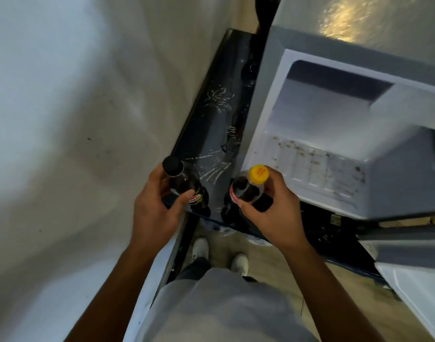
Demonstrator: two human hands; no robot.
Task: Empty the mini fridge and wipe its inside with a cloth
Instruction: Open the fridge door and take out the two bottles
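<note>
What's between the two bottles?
In the head view, only the dark patterned tabletop shows between the black-capped bottle and the yellow-capped bottle.

Black-capped bottle, yellow-capped bottle, white brown-speckled fridge interior.

The person wore a pale grey top that filled the lower middle of the view, toward 6 o'clock. Both forearms were bare, with no sleeves, watch or rings showing on the left hand or the right hand. Dark trousers showed just above the top's hem, and two white shoes pointed toward 12 o'clock.
</note>
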